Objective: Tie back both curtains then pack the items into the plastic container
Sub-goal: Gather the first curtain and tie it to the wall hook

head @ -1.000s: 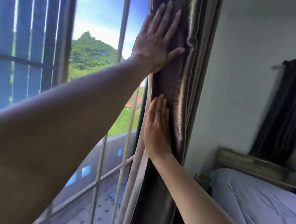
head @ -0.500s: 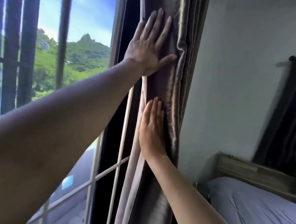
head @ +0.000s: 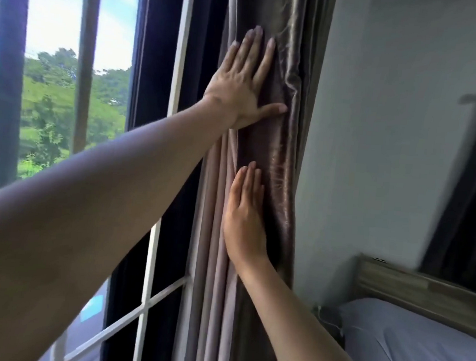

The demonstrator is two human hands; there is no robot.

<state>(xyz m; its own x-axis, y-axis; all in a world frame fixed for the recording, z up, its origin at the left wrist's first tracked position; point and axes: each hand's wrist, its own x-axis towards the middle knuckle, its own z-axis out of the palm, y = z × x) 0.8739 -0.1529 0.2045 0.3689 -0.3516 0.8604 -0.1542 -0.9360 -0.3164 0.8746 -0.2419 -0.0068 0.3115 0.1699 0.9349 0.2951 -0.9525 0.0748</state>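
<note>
Beside the window (head: 77, 90), two flat hands press one gathered curtain (head: 287, 144) against the wall's edge. Since the earlier frame, the view has swung right, so less sky and hillside shows and more dark frame. The left hand (head: 242, 82) sits high, fingers straight and spread, thumb out; the right hand (head: 245, 217) lies below it, fingers straight and together. Bunched in vertical folds, the curtain is glossy bronze-brown with a pale mauve lining. A second dark curtain (head: 466, 196) hangs above one bed (head: 422, 351) at right.

You face a bright window (head: 55, 83) on the left, a pale wall (head: 389, 134), and a bed (head: 416, 348) lower right.
</note>
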